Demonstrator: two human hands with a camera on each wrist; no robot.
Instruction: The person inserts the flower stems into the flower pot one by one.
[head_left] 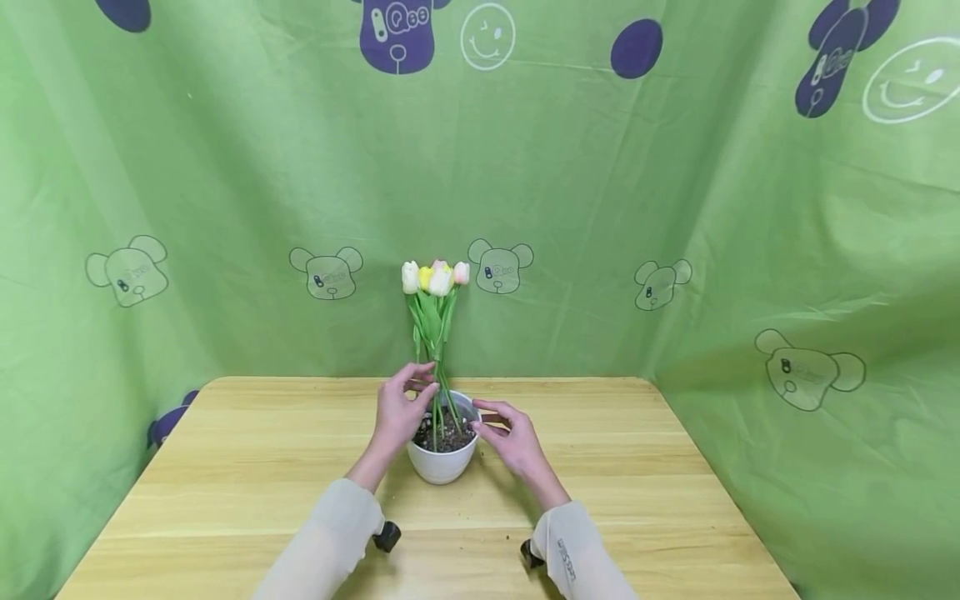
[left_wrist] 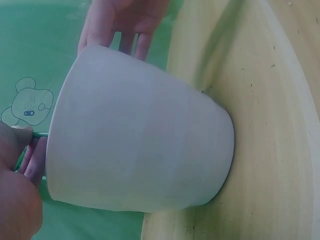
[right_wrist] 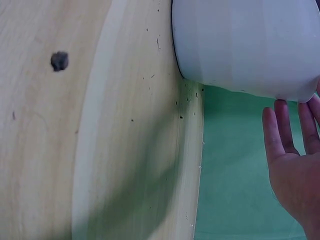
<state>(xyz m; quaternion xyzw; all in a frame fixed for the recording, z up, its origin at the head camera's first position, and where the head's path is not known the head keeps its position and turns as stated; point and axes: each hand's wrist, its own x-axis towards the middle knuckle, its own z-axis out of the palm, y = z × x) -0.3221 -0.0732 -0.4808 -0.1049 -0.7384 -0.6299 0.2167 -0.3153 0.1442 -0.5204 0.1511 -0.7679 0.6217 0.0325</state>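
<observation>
A bunch of tulips [head_left: 440, 282], white, yellow and pale pink, stands upright in dark soil [head_left: 444, 435] inside a white flowerpot [head_left: 441, 468]. My left hand [head_left: 401, 407] holds the green stems [head_left: 437, 375] above the pot's left side, thumb in front and fingers curled behind. The left wrist view shows the pot wall [left_wrist: 135, 130] hiding most of the stems. At the pot's right rim is my right hand [head_left: 517, 443], its fingers spread and lightly bent. In the right wrist view, the right fingertips [right_wrist: 281, 107] touch the pot near its rim.
The pot stands on a light wooden table [head_left: 600, 467] toward its back edge. Green printed cloth [head_left: 570, 183] hangs behind and at both sides. A dark crumb [right_wrist: 59, 61] and small specks lie on the wood in front of the pot.
</observation>
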